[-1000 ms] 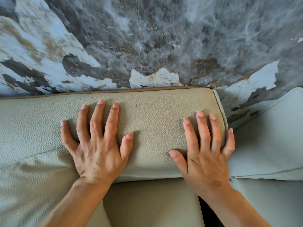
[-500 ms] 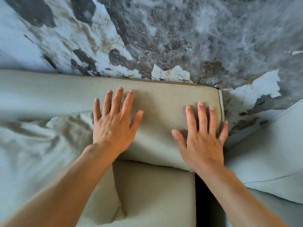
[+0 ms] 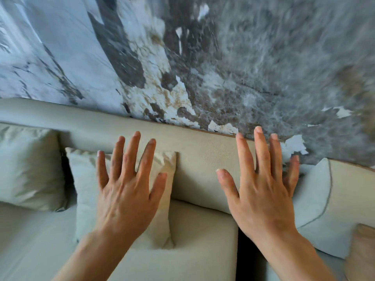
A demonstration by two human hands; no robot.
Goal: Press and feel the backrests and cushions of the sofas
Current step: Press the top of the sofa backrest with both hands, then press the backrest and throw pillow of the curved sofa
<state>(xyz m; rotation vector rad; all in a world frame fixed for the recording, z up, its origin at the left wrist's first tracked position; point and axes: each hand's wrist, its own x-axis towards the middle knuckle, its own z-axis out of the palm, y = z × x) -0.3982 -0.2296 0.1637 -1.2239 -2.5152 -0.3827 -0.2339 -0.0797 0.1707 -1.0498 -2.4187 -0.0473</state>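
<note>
A beige leather sofa fills the lower view, its backrest [image 3: 198, 159] running against the wall and its seat cushion [image 3: 203, 230] below. My left hand [image 3: 127, 191] hovers with fingers spread over a small pale throw pillow [image 3: 162, 220] leaning on the backrest. My right hand [image 3: 261, 189] is also spread, held in front of the backrest's right end, fingertips reaching past its top edge. Neither hand holds anything, and both look lifted off the leather. A second, paler sofa backrest [image 3: 316, 195] stands to the right.
A grey, white and brown marbled wall [image 3: 203, 57] rises behind the sofas. A larger pale pillow [image 3: 28, 167] sits at the left. A tan cushion [image 3: 361, 252] peeks in at the bottom right. A dark gap [image 3: 245, 258] separates the two sofas.
Both hands have come up off the backrest they were pressing flat. The view has pulled back and swung left, bringing two pillows into sight.
</note>
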